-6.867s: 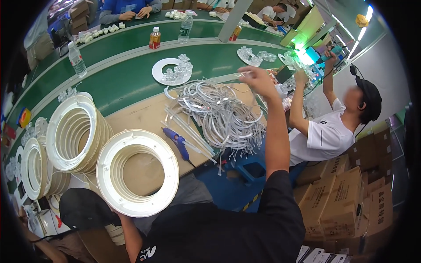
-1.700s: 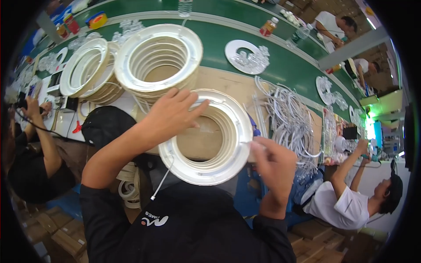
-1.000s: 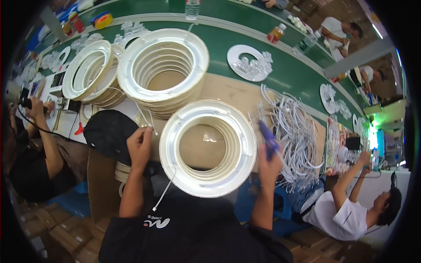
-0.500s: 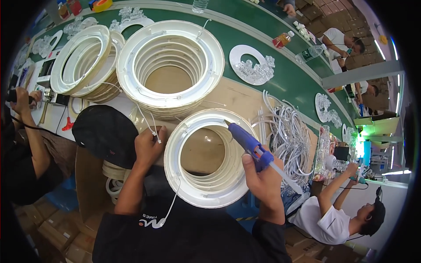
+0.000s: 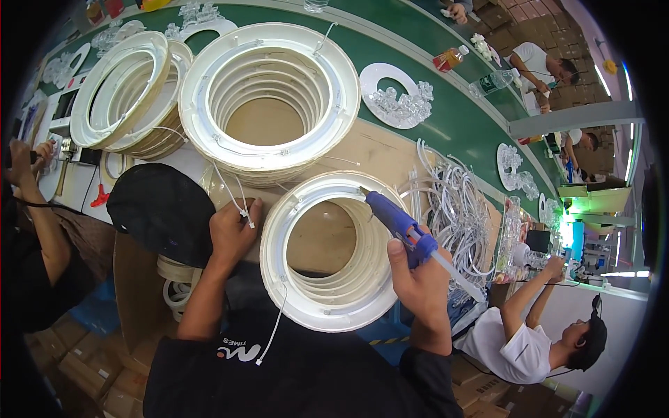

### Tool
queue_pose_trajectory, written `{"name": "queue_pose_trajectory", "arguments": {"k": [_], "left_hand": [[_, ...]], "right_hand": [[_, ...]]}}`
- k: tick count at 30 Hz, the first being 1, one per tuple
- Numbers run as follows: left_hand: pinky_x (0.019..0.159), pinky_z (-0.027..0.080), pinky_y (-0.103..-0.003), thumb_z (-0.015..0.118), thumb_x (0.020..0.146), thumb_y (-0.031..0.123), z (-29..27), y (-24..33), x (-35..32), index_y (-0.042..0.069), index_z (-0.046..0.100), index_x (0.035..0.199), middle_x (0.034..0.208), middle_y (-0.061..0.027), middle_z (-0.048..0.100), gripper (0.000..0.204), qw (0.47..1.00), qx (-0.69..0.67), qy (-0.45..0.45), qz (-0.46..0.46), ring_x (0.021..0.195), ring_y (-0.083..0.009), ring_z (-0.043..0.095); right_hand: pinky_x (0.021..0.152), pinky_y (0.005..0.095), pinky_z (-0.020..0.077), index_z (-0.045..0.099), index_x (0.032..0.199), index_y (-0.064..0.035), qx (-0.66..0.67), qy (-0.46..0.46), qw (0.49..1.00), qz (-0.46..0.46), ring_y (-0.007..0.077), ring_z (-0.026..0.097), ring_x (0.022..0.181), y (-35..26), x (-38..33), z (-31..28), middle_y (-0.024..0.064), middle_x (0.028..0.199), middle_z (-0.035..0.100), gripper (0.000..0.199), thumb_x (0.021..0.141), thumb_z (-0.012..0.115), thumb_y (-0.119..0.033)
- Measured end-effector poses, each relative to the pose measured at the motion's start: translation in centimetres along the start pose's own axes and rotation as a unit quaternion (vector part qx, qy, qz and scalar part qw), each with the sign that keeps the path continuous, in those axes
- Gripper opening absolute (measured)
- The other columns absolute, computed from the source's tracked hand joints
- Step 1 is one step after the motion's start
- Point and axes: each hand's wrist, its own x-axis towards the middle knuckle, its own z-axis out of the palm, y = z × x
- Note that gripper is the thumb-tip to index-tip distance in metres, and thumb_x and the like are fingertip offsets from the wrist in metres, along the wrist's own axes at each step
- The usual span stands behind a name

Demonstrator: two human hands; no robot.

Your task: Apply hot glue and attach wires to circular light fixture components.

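My right hand (image 5: 420, 279) is wrapped round a blue glue gun (image 5: 397, 217), with a pale glue stick (image 5: 456, 275) jutting from its rear. The gun's tip is at the top of a stack of white rings (image 5: 279, 279), over the inner channel of the uppermost one; I cannot tell whether it touches. From that ring's lower left hangs a thin white wire (image 5: 273, 333) with a small connector. To the left of the stack my left hand (image 5: 233, 233) is curled closed. White wire ends (image 5: 245, 216) lie against its fingers, and what it grips, if anything, is hidden.
A stack of larger white rings (image 5: 202, 139) stands behind, with more rings (image 5: 83, 104) leaning to its left. At right lies a tangle of white strips (image 5: 456, 216). A black cap (image 5: 160, 212) sits left of my arm. Co-workers are on both sides.
The glue gun's tip has shifted slightly right along the ring's top. The view has moved a little, and my left hand keeps its curled pose beside the wires.
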Motion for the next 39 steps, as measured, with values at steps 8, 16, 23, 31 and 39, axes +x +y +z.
{"name": "queue_pose_trajectory", "arguments": {"k": [8,16,23,31,39], "left_hand": [[0.051,0.049,-0.036,0.074,0.089,0.018,0.1,0.0,0.1,0.003,0.072,0.081,0.068,-0.0148,0.068,0.018,1.0,-0.005,0.016,0.017,0.053,-0.0286,0.064],[0.052,0.05,-0.037,0.074,0.089,0.018,0.0,0.1,0.1,0.002,0.073,0.082,0.069,-0.0151,0.068,0.017,1.0,-0.003,0.014,0.018,0.054,-0.0289,0.065],[0.054,0.051,-0.037,0.074,0.088,0.018,-0.1,0.1,0.1,0.002,0.073,0.083,0.07,-0.0159,0.068,0.017,1.0,0.007,0.004,0.014,0.058,-0.0313,0.067],[0.055,0.051,-0.037,0.074,0.089,0.018,-0.1,0.1,0.2,0.002,0.074,0.083,0.071,-0.0165,0.069,0.017,1.0,0.014,-0.003,0.017,0.059,-0.0318,0.068],[0.053,0.05,-0.04,0.072,0.09,0.022,0.0,-0.1,0.1,0.003,0.07,0.079,0.069,-0.0156,0.066,0.022,0.999,0.005,0.021,0.034,0.056,-0.0344,0.064]], "right_hand": [[0.052,0.0417,0.0436,0.057,0.088,-0.0025,-0.007,-0.006,1.0,0.004,0.0374,0.057,0.054,0.1,-0.2,-0.1,0.0155,0.061,0.055,0.038,0.096,0.066,-0.038],[0.052,0.0412,0.0437,0.058,0.088,-0.002,0.003,-0.017,1.0,0.011,0.0368,0.056,0.054,-0.4,-0.3,-0.4,0.0155,0.061,0.055,0.037,0.095,0.067,-0.037],[0.052,0.0411,0.0441,0.058,0.088,-0.0017,-0.003,-0.02,1.0,0.017,0.0363,0.057,0.054,-0.5,-0.4,-0.5,0.0158,0.061,0.056,0.036,0.095,0.067,-0.036],[0.052,0.0414,0.0444,0.058,0.088,-0.0014,-0.002,-0.018,1.0,0.026,0.0365,0.057,0.055,-0.5,-0.6,-0.7,0.0163,0.062,0.056,0.037,0.095,0.068,-0.037],[0.064,0.0266,0.0454,0.066,0.104,0.0037,0.174,-0.056,0.982,-0.049,0.013,0.059,0.07,-1.3,-0.4,-0.2,0.0055,0.078,0.064,0.045,0.092,0.067,-0.04]]}}
